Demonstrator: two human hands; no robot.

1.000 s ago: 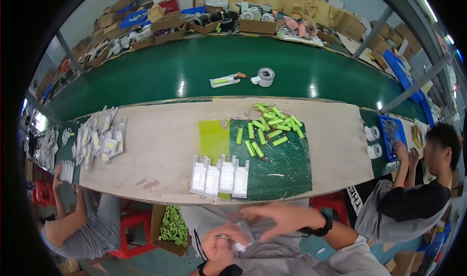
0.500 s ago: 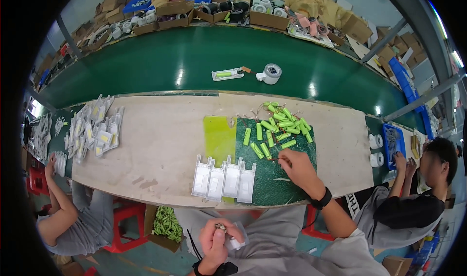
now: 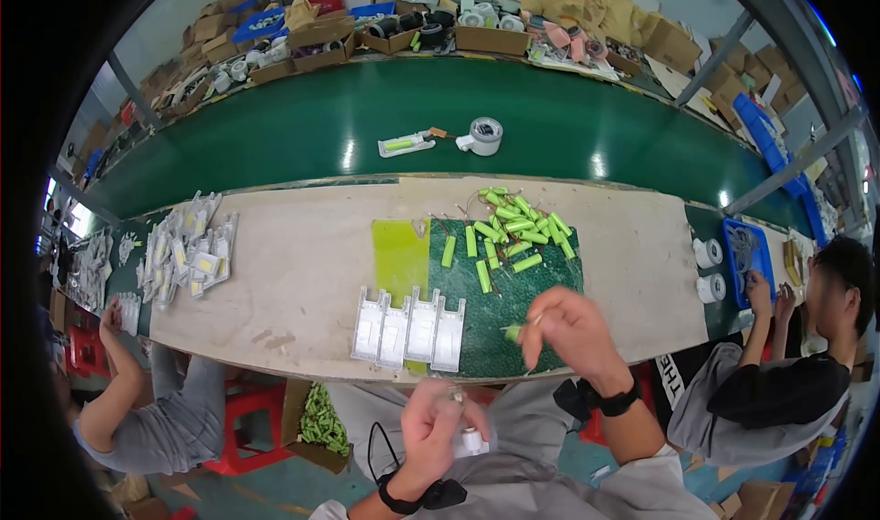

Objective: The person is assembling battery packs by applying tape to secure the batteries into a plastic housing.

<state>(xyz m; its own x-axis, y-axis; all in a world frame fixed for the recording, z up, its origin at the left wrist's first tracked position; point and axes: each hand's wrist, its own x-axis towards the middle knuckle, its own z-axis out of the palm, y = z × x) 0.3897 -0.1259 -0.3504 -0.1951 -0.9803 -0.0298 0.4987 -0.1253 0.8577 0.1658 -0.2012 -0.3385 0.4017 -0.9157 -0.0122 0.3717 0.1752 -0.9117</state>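
My right hand (image 3: 576,337) is closed above the right part of a dark green mat (image 3: 486,337). It pinches the thin wires of a bright green battery cell (image 3: 513,333), which hangs blurred beside the fingers. Over my lap, just off the table's front edge, my left hand (image 3: 433,428) is closed around a white plastic part (image 3: 471,440); a small metallic bit shows at its fingertips, too small to name. Several more wired green cells (image 3: 513,222) lie heaped at the mat's far side. Left of my right hand, several white plastic trays (image 3: 408,330) stand in a row.
A heap of white plastic parts (image 3: 192,245) lies at the table's left. Beyond runs a green belt (image 3: 302,116) bearing a round white device (image 3: 481,137) and a tray with a cell. A box of green cells (image 3: 321,419) stands below. People sit on both sides.
My right hand has drawn a green cell off the pile toward me by its wires. My left hand has risen closer to the table edge. The view has shifted slightly.
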